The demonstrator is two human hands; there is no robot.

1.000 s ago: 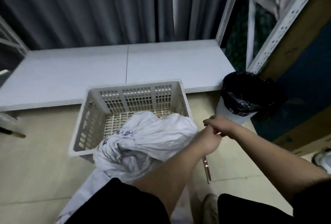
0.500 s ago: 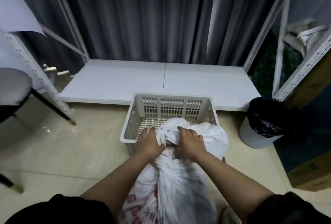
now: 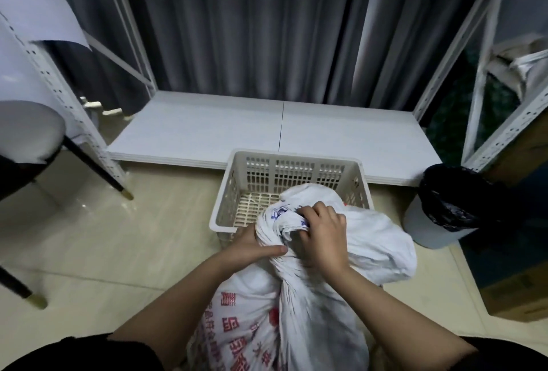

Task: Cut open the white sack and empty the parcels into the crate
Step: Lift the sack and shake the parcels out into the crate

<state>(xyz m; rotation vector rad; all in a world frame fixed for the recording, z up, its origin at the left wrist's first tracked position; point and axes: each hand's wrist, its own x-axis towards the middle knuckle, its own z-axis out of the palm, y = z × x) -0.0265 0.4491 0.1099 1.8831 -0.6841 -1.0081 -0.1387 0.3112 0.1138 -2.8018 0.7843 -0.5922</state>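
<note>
The white sack (image 3: pixel 296 311) is a soft woven bag, wrinkled and twisted into a thick rope at its neck, with red printed characters on its lower body and blue print near the top. It stands on the tiled floor (image 3: pixel 103 252) against the near wall of the crate (image 3: pixel 296 163), and its bunched upper part flops over the rim into the crate. The left hand (image 3: pixel 252 247) is clamped around the twisted neck from the left, thumb laid across it; the right hand (image 3: pixel 321 234) is dug into the bunched cloth just above. The crate is a pale plastic box with slotted walls and a gridded bottom. A black-lined bin (image 3: pixel 444 210) stands to the right, a low white platform (image 3: pixel 267 130) behind, before grey curtains (image 3: pixel 252 30).
</note>
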